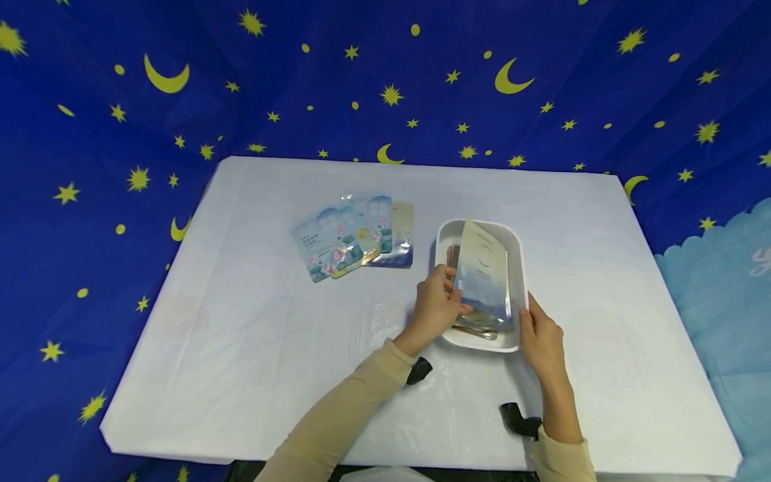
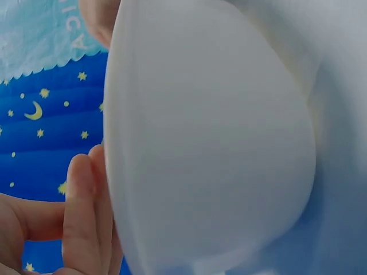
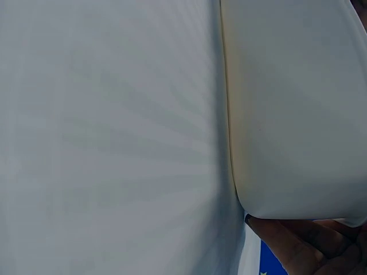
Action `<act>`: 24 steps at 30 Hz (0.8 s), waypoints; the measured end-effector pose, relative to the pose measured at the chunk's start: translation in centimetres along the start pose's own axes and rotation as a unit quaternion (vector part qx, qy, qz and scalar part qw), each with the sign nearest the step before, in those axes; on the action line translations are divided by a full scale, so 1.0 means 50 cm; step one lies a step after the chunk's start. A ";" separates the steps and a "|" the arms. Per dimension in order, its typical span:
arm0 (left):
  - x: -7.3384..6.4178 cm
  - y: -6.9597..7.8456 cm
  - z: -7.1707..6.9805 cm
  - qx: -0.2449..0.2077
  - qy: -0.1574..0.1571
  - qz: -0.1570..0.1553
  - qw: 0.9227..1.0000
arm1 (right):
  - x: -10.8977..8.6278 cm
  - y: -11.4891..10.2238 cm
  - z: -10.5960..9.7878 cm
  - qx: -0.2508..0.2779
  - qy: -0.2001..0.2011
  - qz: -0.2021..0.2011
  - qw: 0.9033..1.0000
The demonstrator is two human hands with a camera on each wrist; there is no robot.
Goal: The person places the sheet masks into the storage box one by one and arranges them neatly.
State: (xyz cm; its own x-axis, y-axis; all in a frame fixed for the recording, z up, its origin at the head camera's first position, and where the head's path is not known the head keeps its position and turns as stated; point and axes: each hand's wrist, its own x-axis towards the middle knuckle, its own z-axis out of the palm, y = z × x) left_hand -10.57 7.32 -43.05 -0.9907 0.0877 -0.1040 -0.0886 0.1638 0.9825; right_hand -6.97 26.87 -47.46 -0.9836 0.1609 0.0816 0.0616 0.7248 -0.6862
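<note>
A white plastic tray [image 1: 446,231] holds a small pile of flat packets. Topmost lies a cream-and-blue sheet mask packet [image 1: 484,268], slanted, its upper corner overlapping the far rim. My left hand [image 1: 435,304] reaches over the near-left rim and pinches this packet at its left edge; in the left wrist view the tray wall [image 2: 212,137] hides the packet, and bent fingers [image 2: 81,212] show beside the rim. With thumb at the rim and fingers along the outer wall, my right hand [image 1: 542,338] grips the tray's right side. Its fingertips [image 3: 275,238] also show against the tray in the right wrist view.
Left of the tray, several floral blue packets [image 1: 337,244] lie fanned out, overlapping a silver-and-blue packet [image 1: 402,231]. Everything rests on a white-covered table [image 1: 241,361]. Dark blue star-patterned cloth [image 1: 337,80] hangs behind, with light blue cloth [image 1: 723,301] at right.
</note>
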 end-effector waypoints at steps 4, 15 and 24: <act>-0.001 -0.002 0.014 0.018 -0.018 -0.002 1.000 | -0.001 -0.001 0.000 -0.003 -0.002 0.003 1.000; -0.001 -0.006 0.007 0.149 -0.022 0.022 0.988 | -0.001 0.001 0.001 0.003 0.004 -0.003 1.000; -0.001 -0.006 0.000 0.331 -0.020 0.085 0.940 | -0.001 0.002 0.001 0.006 0.004 -0.005 1.000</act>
State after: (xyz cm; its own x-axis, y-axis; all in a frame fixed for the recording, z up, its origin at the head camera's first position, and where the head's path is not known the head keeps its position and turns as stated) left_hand -10.48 7.28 -43.32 -0.9790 0.2021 0.0274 0.1671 0.7179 0.6758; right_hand -6.91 26.89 -47.57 -0.9827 0.1589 0.0949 0.0491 0.7183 -0.6940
